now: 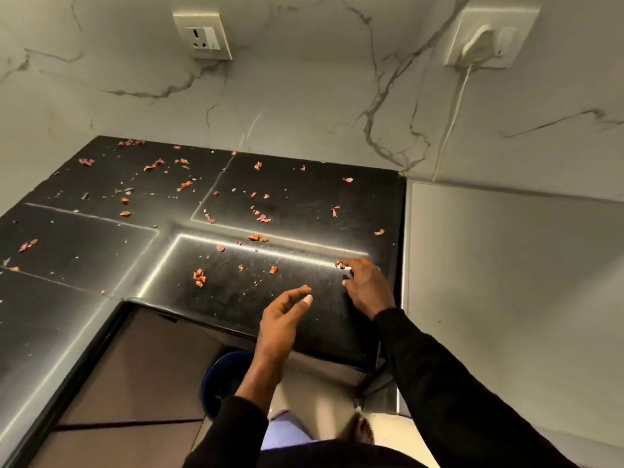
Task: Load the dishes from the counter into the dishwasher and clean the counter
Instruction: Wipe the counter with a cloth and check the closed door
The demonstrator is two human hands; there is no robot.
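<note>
Black-sleeved right hand (366,285): pinches scrap (338,264).
Left hand (283,319): cupped, empty.
Counter (84,241): dark, littered with scraps.
Wall (304,96): marble.

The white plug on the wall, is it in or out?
In. The rounded white plug sits pressed into the cream wall socket on the right, its white cord hanging down.

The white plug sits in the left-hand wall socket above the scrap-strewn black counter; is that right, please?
Not quite: the head view shows the white plug in the right-hand socket; the left-hand socket is empty. The black counter below is indeed strewn with scraps.
</note>
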